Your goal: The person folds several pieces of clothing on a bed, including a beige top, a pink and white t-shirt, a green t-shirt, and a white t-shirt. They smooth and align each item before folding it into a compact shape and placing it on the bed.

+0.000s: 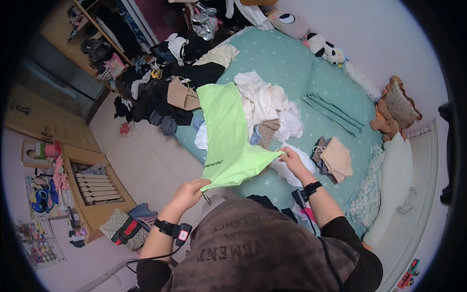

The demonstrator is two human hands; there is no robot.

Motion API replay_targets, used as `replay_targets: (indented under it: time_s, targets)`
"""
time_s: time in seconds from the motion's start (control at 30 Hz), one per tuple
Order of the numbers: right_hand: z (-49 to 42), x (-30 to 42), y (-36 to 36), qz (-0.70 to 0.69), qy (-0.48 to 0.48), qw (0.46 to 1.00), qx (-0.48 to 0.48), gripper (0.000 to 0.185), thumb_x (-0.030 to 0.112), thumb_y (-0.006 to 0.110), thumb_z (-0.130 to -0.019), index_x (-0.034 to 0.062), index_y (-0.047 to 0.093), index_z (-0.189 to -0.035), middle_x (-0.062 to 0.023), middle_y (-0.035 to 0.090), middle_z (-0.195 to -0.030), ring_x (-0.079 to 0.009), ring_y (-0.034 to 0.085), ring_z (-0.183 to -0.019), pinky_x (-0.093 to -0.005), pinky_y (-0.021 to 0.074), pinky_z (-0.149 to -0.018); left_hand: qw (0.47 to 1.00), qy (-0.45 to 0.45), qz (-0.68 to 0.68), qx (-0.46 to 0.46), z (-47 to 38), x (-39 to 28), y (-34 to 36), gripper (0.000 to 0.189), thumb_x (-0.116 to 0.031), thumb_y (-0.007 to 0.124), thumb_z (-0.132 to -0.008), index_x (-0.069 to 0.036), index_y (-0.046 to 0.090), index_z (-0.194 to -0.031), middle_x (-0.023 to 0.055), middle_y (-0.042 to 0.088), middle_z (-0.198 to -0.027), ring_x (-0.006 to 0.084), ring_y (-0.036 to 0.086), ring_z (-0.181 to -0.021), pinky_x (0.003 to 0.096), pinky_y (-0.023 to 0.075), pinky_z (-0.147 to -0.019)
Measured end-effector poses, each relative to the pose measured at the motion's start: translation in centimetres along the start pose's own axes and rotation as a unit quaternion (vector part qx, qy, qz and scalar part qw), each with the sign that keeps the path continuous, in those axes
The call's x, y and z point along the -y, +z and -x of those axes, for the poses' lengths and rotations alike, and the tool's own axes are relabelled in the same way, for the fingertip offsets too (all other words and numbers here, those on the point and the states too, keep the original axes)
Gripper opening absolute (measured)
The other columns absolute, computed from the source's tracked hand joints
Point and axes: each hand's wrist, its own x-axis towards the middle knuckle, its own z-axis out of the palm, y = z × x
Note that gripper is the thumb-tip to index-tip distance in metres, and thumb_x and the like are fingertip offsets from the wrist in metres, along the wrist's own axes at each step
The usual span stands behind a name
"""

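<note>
A bright green garment (228, 146) is stretched between my two hands, its far end spread over the clothes on the bed. My left hand (190, 194) pinches its near left corner, where a dark cord loop dangles. With my right hand (292, 160) I grip a corner farther right, so the fabric pulls taut. Beyond it lies a pile of white clothes (261, 96), with a brown cloth (269, 130) at its near side. A white cloth (293, 169) rests under my right hand. Right of that sits a folded beige garment (336, 158) on darker folded ones.
A heap of dark clothes (146, 98) hangs over the left side of the bed (277, 47). Plush toys (324, 49) and a long bolster (392, 189) line the wall and headboard. A patterned bag (124, 230) stands at lower left, beside a wooden cabinet (105, 168).
</note>
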Motion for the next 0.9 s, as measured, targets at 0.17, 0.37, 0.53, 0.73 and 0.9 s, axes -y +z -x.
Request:
replay_targets:
  time_s: [0.17, 0.37, 0.53, 0.73, 0.9]
  targets:
    - [3.8, -5.7, 1.5, -0.065, 0.159, 0.984, -0.043, 0.013, 0.006, 0.051, -0.091, 0.0055, 0.057, -0.103, -0.0014, 0.061, -0.093, -0.0091, 0.058, -0.085, -0.0226, 0.0489, -0.077, 0.983, -0.138, 0.067, 0.100, 1.1, 4.1, 5.6, 0.030, -0.002, 0.056, -0.080, -0.008, 0.068, -0.106, 0.0150, 0.068, -0.097, 0.0268, 0.065, -0.087, 0.0337, 0.0502, -0.077]
    - [4.3, -5.4, 0.4, -0.050, 0.163, 0.984, -0.047, 0.015, 0.004, 0.051, -0.090, 0.0056, 0.059, -0.103, -0.0034, 0.063, -0.094, -0.0101, 0.059, -0.085, -0.0221, 0.0486, -0.076, 0.970, -0.159, 0.156, 0.098, 1.0, 5.5, 5.1, 0.026, -0.007, 0.062, -0.080, -0.007, 0.068, -0.105, 0.0170, 0.069, -0.092, 0.0223, 0.067, -0.080, 0.0319, 0.0501, -0.074]
    - [3.1, -3.5, 0.3, 0.075, 0.099, 0.991, -0.048, 0.020, 0.000, 0.055, -0.083, 0.0042, 0.062, -0.101, -0.0039, 0.062, -0.095, -0.0143, 0.057, -0.089, -0.0255, 0.0452, -0.081, 0.969, -0.139, 0.135, 0.151, -0.2, 6.9, 4.9, 0.025, -0.006, 0.063, -0.080, -0.007, 0.069, -0.103, 0.0159, 0.069, -0.089, 0.0205, 0.066, -0.078, 0.0305, 0.0496, -0.073]
    - [1.9, -2.6, 1.2, 0.273, 0.009, 0.961, -0.032, 0.020, 0.000, 0.062, -0.077, 0.0073, 0.066, -0.094, -0.0053, 0.058, -0.097, -0.0178, 0.055, -0.091, -0.0271, 0.0426, -0.084, 0.967, -0.070, 0.167, 0.177, -1.0, 8.8, 7.6, 0.025, -0.006, 0.062, -0.075, -0.009, 0.070, -0.099, 0.0153, 0.068, -0.093, 0.0274, 0.064, -0.084, 0.0326, 0.0490, -0.075]
    - [0.9, -6.0, 0.3, 0.283, 0.031, 0.958, -0.036, 0.018, -0.004, 0.058, -0.073, 0.0058, 0.066, -0.086, -0.0062, 0.059, -0.094, -0.0188, 0.056, -0.090, -0.0267, 0.0436, -0.081, 0.955, -0.080, 0.078, 0.276, -0.9, 10.5, 13.4, 0.029, -0.009, 0.061, -0.071, -0.011, 0.071, -0.098, 0.0143, 0.067, -0.098, 0.0327, 0.062, -0.091, 0.0387, 0.0491, -0.080]
